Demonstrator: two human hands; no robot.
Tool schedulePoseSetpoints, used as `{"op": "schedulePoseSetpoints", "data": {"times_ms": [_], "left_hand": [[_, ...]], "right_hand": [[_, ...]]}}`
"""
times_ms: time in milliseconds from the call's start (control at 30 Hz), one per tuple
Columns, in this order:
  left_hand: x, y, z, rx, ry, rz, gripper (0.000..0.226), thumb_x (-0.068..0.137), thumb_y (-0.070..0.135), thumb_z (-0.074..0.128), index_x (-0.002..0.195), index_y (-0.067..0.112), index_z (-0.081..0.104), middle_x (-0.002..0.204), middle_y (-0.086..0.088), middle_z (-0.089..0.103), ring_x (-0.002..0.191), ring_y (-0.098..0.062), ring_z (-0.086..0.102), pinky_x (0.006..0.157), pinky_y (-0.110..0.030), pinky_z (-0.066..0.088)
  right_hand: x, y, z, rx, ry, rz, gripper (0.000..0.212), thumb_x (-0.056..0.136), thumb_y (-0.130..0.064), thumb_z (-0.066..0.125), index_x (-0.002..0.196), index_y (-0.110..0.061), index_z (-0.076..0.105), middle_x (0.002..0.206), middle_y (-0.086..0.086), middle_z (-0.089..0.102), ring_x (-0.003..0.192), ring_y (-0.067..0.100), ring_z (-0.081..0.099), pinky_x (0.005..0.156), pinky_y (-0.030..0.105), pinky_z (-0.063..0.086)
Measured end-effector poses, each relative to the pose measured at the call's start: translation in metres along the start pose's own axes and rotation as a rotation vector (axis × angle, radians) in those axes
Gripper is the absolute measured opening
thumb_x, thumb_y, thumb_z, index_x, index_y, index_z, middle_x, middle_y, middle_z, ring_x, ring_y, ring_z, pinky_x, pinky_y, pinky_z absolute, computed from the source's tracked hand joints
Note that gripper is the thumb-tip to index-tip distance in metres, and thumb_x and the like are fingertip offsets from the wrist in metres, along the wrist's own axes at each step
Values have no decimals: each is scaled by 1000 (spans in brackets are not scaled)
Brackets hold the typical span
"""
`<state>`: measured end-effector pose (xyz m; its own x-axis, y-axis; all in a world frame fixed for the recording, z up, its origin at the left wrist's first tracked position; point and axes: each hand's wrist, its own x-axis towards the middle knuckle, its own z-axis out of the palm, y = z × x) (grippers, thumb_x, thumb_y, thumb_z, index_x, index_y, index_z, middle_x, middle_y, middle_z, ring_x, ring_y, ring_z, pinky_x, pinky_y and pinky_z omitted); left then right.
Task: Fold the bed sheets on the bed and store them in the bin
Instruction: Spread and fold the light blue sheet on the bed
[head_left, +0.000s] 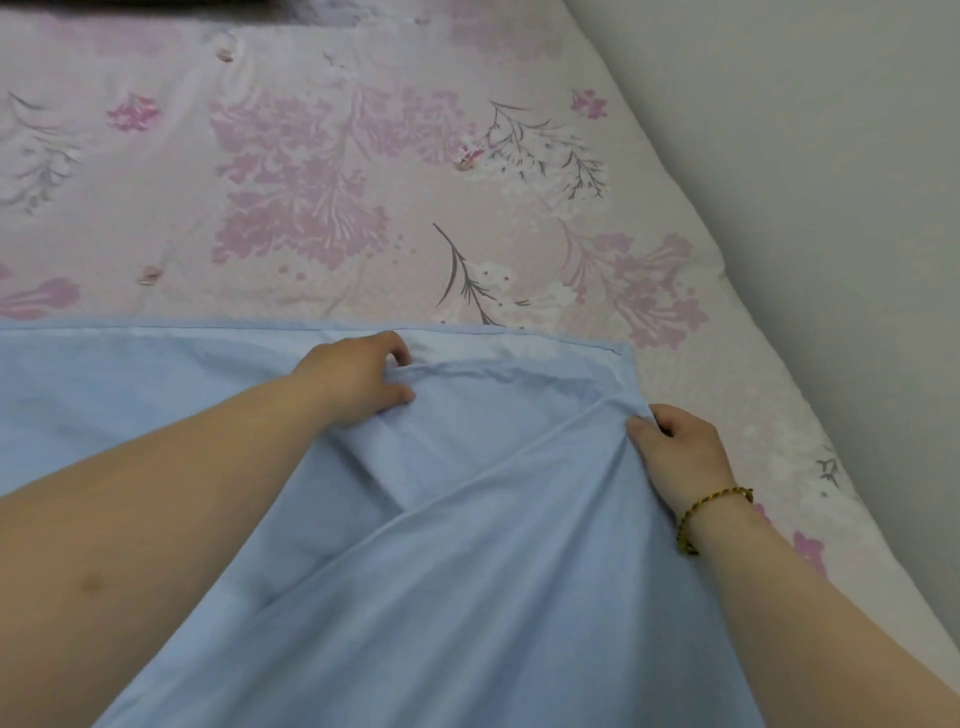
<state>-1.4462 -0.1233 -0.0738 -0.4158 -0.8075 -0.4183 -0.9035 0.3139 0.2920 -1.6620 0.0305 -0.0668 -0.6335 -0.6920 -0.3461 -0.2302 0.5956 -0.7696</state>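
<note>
Sheet: the light blue bed sheet (467, 545) is lying over the near part of the bed. Its hemmed far edge is running straight across, and its far right corner is sitting close to the bed's right edge.
Left hand: the left hand (358, 374) is resting just inside the sheet's far edge, its fingers curling round a raised ridge of cloth and pinching it.
Right hand: the right hand (675, 452) is gripping the sheet's right edge just below the far right corner, thumb and fingers closing on bunched cloth.
Creases: long folds are fanning from both hands toward the near edge.
Bed: a pink floral cover (363, 182) is showing beyond the sheet.
Wrist: a beaded bracelet (711, 514) is circling the right wrist.
Wall: a pale wall (831, 156) is running along the bed's right edge.
</note>
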Motion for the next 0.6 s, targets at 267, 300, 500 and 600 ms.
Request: {"op": "schedulePoseSetpoints", "data": {"times_ms": [267, 300, 500, 600], "left_hand": [[30, 32, -6, 182, 453, 224, 30, 95, 26, 45, 117, 14, 61, 123, -10, 58, 115, -28, 48, 91, -30, 25], [33, 31, 4, 201, 454, 246, 35, 94, 27, 43, 122, 15, 58, 130, -10, 54, 121, -27, 44, 96, -30, 19], [-24, 5, 49, -252, 454, 196, 48, 91, 21, 55, 137, 14, 43, 149, -8, 32, 136, -25, 30, 109, -24, 15], [-69, -4, 46, -590, 138, 194, 16, 92, 23, 56, 102, 18, 67, 92, 17, 68, 93, 3, 58, 78, 2, 34]], "right_hand": [[10, -2, 2, -93, -12, -69, 37, 93, -15, 50, 104, 20, 54, 109, 36, 57, 86, 39, 59, 66, 35, 48], [10, 2, 4, -91, 6, -77, 36, 93, -15, 49, 101, 20, 56, 103, 35, 59, 75, 30, 55, 55, 25, 44], [9, 6, 10, 32, 52, -45, 30, 95, -15, 48, 97, 11, 62, 86, 20, 61, 74, 18, 46, 49, 10, 35], [2, -4, 8, 90, 82, -30, 30, 95, -15, 48, 105, 9, 61, 113, 25, 61, 82, 17, 46, 58, 17, 37]]}}
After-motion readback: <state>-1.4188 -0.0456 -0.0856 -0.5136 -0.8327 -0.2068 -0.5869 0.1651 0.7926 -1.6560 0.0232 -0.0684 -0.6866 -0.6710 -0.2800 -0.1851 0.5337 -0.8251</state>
